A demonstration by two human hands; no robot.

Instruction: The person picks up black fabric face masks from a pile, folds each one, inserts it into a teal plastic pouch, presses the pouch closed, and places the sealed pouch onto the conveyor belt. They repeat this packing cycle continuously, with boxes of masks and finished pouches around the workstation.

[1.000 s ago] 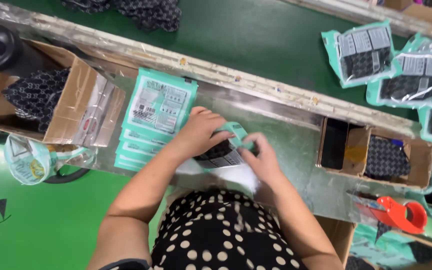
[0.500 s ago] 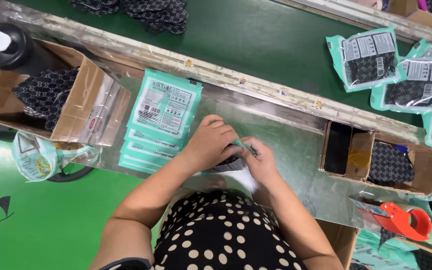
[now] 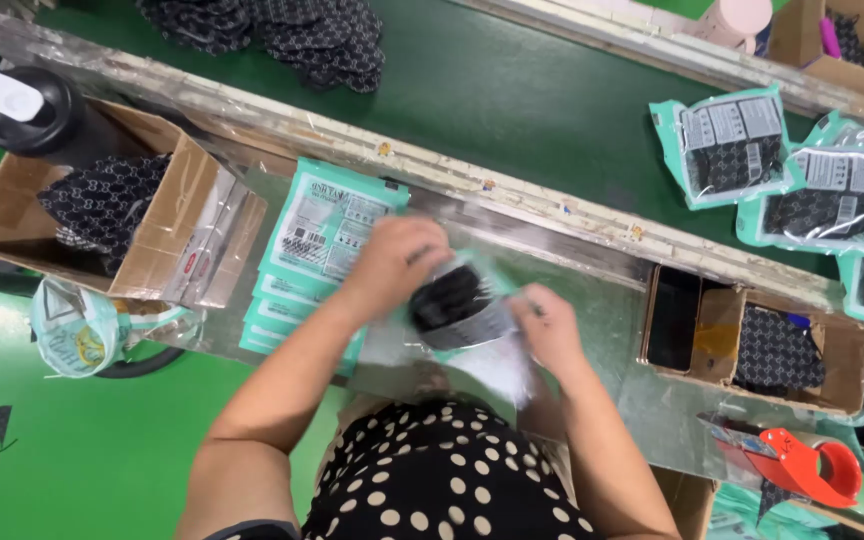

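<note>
A dark bundle (image 3: 449, 297) in a clear pouch (image 3: 482, 325) is gripped by the left hand (image 3: 397, 262) from above, near the middle of the bench (image 3: 612, 340). The pouch's right edge is pinched by the right hand (image 3: 549, 325). A stack of teal packets (image 3: 324, 240) lies just left of the hands, a cardboard box (image 3: 177, 215) at the left end, and a red tape dispenser (image 3: 800, 468) at the right corner.

Dark patterned bundle (image 3: 449, 297) in clear pouch (image 3: 497, 345)
</note>
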